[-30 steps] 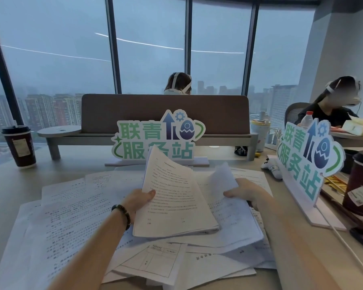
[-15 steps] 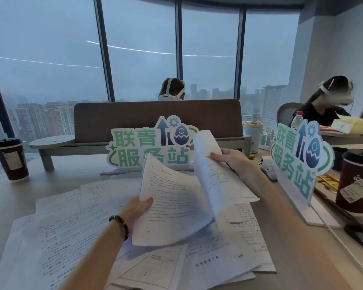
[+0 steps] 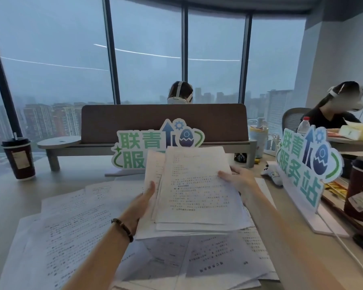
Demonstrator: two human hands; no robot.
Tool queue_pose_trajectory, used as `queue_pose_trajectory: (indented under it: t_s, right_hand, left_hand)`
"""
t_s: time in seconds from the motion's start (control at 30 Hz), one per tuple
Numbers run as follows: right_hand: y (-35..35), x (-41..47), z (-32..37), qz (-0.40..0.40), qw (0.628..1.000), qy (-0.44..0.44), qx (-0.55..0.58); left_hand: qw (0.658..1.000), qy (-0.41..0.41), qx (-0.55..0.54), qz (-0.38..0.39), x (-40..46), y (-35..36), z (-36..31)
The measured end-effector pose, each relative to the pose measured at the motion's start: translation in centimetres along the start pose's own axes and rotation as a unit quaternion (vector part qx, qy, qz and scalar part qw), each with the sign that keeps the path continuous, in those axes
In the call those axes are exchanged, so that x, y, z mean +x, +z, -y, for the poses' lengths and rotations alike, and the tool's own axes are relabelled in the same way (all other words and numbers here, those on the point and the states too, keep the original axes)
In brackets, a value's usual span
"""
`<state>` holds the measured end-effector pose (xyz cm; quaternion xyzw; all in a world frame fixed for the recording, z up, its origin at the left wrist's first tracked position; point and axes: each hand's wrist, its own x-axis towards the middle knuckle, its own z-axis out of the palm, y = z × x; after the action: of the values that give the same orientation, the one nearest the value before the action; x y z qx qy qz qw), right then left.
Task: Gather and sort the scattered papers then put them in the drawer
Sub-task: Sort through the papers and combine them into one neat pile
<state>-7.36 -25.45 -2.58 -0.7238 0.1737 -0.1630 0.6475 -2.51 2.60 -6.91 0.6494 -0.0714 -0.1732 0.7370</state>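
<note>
A small stack of printed sheets point(image 3: 193, 189) is held tilted above the desk, in front of me. My left hand point(image 3: 142, 204) grips its left edge, thumb on top. My right hand point(image 3: 238, 176) holds its right edge, with the thumb on the top sheet. Many more printed papers point(image 3: 71, 227) lie scattered and overlapping on the desk point(image 3: 6, 197), under and around the stack. No drawer is in view.
A green sign point(image 3: 134, 149) stands behind the stack, and a second green sign point(image 3: 304, 164) at the right. A dark coffee cup point(image 3: 19, 160) is at far left, another coffee cup point(image 3: 360, 189) at right. A brown desk divider point(image 3: 164, 122) and two seated people lie beyond.
My right hand has laid the lifted sheet onto the sheets in my left hand. Both hands now hold one stack, raised a little higher.
</note>
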Motion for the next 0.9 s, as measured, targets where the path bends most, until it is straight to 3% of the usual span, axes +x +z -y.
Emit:
queue_pose_trajectory:
  t_s: [0.17, 0.47, 0.67, 0.77, 0.9]
  right_hand:
    - [1.4, -0.4, -2.5, -0.047, 0.998, 0.006, 0.037]
    - [1.4, -0.2, -3.2, -0.046, 0.993, 0.034, 0.107]
    - [1.9, -0.8, -3.8, 0.081, 0.981, 0.088, 0.155]
    - [2.3, -1.3, -3.2, 0.104, 0.985, 0.051, 0.130]
    - [2.7, -2.1, -1.8, 0.052, 0.995, -0.031, 0.076]
  left_hand:
    - [0.999, 0.036, -0.025, 0.008, -0.3, 0.1, 0.3]
    - [0.998, 0.062, -0.023, 0.005, -0.5, 0.1, 0.5]
    - [0.996, 0.085, -0.002, 0.004, -0.9, 0.4, 0.1]
    - [0.996, 0.084, 0.016, -0.009, -1.2, 0.5, -0.1]
    - [0.994, 0.106, 0.038, -0.006, -1.8, 1.1, -0.7]
